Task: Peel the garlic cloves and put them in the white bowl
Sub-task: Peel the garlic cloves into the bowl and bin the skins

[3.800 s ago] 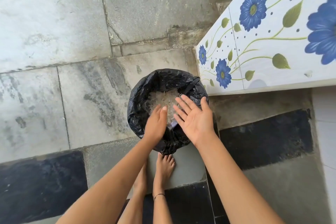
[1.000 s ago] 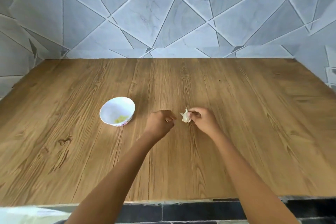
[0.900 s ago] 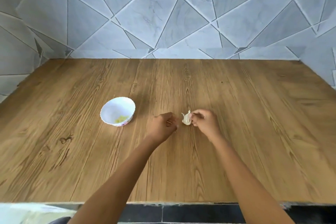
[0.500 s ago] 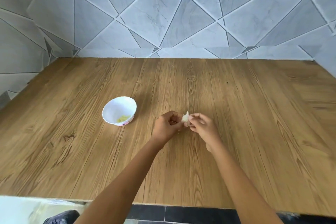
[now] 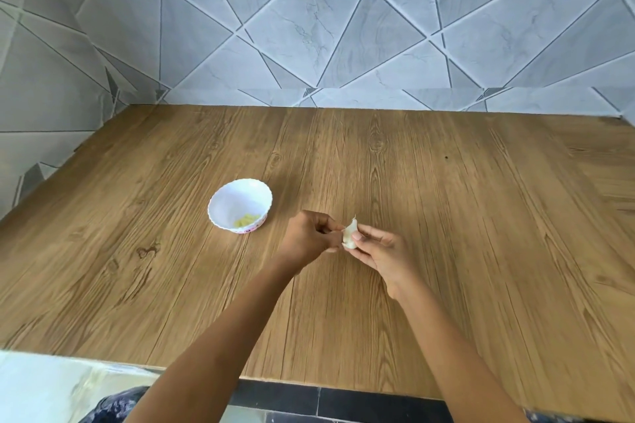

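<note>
Right hand [image 5: 381, 252] pinches the garlic clove [image 5: 350, 233] between thumb and fingertips, holding it raised just above the wooden table [image 5: 446, 233], likely to steady it for peeling. Left hand [image 5: 309, 235] touches the clove's left side, fingers curled, apparently nipping at loose skin; the contact itself is too small to confirm. White bowl [image 5: 226, 204] stands near, to the left, with a few yellowish peeled pieces inside.

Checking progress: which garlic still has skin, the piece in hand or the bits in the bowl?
The garlic piece pinched between the left hand and right hand: white, papery, with a pointed tip. The bits in the white bowl are bare and yellowish.
</note>
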Action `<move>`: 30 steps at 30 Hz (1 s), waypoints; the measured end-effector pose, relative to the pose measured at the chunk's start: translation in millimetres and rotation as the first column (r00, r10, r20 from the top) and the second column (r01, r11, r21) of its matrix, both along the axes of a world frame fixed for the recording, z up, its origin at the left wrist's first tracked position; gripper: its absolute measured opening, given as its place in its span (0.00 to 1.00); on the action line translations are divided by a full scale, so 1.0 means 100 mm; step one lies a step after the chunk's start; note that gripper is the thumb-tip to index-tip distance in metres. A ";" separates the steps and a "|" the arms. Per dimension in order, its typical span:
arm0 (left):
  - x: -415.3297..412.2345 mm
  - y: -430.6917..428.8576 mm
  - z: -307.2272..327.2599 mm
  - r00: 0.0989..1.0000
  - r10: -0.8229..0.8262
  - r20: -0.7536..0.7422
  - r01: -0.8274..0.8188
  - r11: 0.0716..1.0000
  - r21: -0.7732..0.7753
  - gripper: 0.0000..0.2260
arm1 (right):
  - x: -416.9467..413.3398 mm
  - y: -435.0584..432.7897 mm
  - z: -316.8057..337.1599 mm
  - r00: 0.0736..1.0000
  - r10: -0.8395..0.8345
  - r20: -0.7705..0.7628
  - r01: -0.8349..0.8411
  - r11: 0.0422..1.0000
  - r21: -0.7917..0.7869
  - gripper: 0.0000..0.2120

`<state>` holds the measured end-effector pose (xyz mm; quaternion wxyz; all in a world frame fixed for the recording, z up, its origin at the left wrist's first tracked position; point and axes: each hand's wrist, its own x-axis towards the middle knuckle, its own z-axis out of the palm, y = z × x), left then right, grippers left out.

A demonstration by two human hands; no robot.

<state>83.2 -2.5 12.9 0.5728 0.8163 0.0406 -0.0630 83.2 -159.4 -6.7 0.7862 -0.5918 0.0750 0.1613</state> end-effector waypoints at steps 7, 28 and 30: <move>-0.02 0.13 0.01 0.989 0.145 -0.007 -0.145 0.986 -0.081 0.02 | 0.08 0.04 0.00 0.987 -0.029 0.157 0.069 0.964 -0.258 0.15; -0.86 0.60 0.12 0.976 0.153 -0.155 -0.151 0.988 0.028 0.04 | -0.82 0.40 -0.44 0.632 0.485 0.605 0.311 0.556 -0.770 0.12; -0.89 0.68 0.12 0.966 0.120 -0.229 -0.117 0.993 0.027 0.05 | -0.89 0.48 -0.53 0.638 0.531 0.558 0.324 0.472 -0.820 0.16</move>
